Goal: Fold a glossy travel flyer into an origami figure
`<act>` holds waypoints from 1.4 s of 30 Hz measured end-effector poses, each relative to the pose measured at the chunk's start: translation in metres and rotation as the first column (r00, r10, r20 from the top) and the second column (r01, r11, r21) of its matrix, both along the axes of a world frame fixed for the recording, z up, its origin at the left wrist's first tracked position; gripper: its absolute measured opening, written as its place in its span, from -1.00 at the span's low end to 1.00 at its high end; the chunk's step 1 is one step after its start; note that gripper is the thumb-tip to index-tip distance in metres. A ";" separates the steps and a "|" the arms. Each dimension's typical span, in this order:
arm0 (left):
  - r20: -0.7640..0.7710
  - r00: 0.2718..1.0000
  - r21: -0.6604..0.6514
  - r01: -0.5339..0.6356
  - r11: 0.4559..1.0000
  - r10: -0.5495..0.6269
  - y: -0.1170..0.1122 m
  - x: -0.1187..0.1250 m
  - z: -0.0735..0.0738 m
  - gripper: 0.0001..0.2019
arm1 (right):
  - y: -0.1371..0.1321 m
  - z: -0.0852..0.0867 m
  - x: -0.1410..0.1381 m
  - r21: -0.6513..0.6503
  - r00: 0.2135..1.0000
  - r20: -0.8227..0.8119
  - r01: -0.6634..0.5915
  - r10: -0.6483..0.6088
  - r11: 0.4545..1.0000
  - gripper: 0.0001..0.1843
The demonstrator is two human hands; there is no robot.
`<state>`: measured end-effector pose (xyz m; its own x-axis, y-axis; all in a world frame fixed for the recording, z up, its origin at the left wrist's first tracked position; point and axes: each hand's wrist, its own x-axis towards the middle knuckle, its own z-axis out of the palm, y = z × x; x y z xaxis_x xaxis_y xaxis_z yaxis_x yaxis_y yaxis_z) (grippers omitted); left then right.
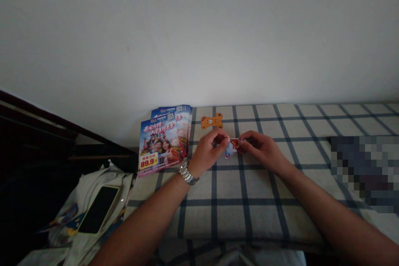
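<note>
The small folded piece point(230, 150) is thin printed paper, sharply creased. The stacked flyers point(160, 143) are paper too, smooth, with a slight sheen over their coloured print. Beneath lies a checked cloth point(262, 191), matt and woven-looking, its bear motif point(212, 121) flat and dull. The wristwatch point(188, 173) has a polished metal link band. The phone point(99, 209) shows a smooth, glassy black face; the crumpled pale bundle point(89, 185) under it may be plastic or cloth, too dim to tell. The wall point(199, 37) is matt and mostly smooth, with faint blemishes.

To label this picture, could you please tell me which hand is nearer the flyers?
Left: the left hand is just right of the flyers; the right hand is farther right, beyond the left.
</note>
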<state>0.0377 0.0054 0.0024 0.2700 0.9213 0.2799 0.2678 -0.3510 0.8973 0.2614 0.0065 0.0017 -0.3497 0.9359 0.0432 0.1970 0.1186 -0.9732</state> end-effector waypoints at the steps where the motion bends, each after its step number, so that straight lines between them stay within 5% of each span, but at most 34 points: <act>1: -0.002 1.000 -0.005 0.011 1.000 -0.011 0.000 0.000 0.000 -0.77 | 0.000 -0.001 0.000 0.012 1.000 0.008 0.008 -0.008 1.000 -0.66; 21: -0.085 0.993 0.006 0.081 0.997 -0.081 -0.003 0.002 0.002 -0.81 | 0.000 -0.001 0.004 0.113 0.991 0.135 -0.031 0.016 0.993 -0.69; 42: -0.027 0.999 0.015 0.017 1.000 -0.017 0.000 -0.001 0.004 -0.78 | 0.004 0.003 0.004 -0.055 0.994 -0.111 0.016 -0.022 0.998 -0.63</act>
<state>0.0366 0.0059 0.0060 0.2931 0.9122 0.2863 0.2857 -0.3693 0.8843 0.2654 0.0103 0.0051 -0.3280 0.9442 0.0306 0.0885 0.0629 -0.9941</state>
